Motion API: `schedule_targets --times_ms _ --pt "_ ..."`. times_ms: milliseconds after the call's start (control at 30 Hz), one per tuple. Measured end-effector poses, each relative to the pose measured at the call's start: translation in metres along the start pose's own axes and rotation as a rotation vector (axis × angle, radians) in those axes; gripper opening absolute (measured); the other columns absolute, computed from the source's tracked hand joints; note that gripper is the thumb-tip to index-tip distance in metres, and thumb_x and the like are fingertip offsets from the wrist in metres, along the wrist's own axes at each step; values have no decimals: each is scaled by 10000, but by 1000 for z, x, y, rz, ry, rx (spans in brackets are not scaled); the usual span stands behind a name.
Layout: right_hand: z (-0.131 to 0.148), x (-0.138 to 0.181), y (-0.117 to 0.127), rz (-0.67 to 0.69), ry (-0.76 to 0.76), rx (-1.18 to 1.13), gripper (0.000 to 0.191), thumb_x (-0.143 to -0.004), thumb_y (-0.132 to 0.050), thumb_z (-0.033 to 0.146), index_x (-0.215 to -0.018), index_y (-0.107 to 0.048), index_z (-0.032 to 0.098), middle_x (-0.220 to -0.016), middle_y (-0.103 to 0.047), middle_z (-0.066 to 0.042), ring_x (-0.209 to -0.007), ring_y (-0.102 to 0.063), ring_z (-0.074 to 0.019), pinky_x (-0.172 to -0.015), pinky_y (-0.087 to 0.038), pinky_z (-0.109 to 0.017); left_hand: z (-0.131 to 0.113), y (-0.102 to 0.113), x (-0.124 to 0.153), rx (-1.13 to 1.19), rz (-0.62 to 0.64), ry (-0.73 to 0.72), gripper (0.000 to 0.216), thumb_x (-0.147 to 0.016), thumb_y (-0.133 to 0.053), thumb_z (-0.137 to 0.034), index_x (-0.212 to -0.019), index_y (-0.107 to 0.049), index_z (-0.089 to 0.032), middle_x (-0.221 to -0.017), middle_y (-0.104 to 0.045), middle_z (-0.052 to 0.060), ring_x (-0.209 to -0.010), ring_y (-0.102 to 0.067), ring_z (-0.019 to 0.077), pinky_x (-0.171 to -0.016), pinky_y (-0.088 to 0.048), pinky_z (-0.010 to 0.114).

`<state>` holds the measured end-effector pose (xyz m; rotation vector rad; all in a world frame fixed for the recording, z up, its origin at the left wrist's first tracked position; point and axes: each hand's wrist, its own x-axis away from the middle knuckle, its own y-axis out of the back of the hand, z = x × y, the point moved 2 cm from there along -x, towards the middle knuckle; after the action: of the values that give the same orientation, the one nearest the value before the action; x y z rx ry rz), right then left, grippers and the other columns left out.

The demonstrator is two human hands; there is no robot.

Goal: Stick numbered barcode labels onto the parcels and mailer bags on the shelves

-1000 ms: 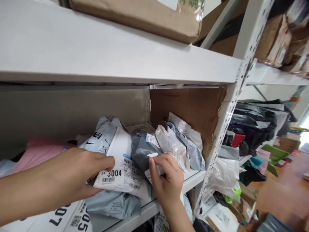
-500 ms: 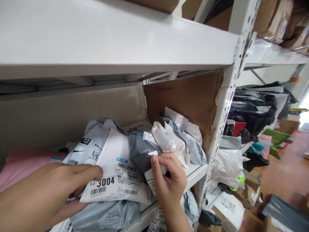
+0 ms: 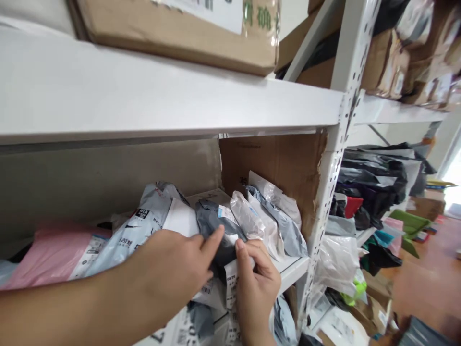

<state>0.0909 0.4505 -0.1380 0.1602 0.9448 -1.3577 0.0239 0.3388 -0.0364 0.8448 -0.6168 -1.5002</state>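
My left hand reaches across the shelf row of mail bags, its fingers stretched out and its fingertips on a dark grey parcel bag. It covers the white labelled parcel beneath it. My right hand is closed on a strip of white printed labels held upright at the shelf's front edge, just right of the grey bag. To the right, clear and light grey plastic bags lean against a cardboard divider.
A pink bag lies at the left of the shelf. A white shelf board above carries a cardboard box. A perforated white upright bounds the bay; beyond it are black bags and floor clutter.
My left hand moved right, off the white "3004" parcel, onto the dark grey bag. My right hand stayed on the labels. The camera tilted upward again.
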Motion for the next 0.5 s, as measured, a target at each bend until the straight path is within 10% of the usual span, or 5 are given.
schedule_targets --times_ms 133,333,500 --pt "-6 5 -1 -66 14 -33 204 -788 -647 275 -607 -633 181 -595 -528 5 -576 -482 -126 -546 -409 -238 -26 -10 -18 -161 -103 -59 563 -748 -628 -146 -1284 -497 -32 -597 -636 70 -410 -553 183 -333 -254 272" --pt "-17 10 -3 -168 -37 -93 208 -750 -688 328 -603 -645 187 -611 -569 6 -604 -512 -128 -570 -431 -234 -41 -23 -7 -320 -602 29 370 -780 -539 -225 -1065 -673 -30 -476 -555 69 -384 -490 166 -346 -330 268" --pt "-30 8 5 -335 -497 -237 218 -724 -699 409 -762 -675 195 -656 -668 12 -577 -585 -137 -515 -478 -237 -54 -37 4 -340 -526 138 391 -801 -550 -267 -1108 -655 -48 -466 -539 66 -396 -462 150 -384 -311 253"
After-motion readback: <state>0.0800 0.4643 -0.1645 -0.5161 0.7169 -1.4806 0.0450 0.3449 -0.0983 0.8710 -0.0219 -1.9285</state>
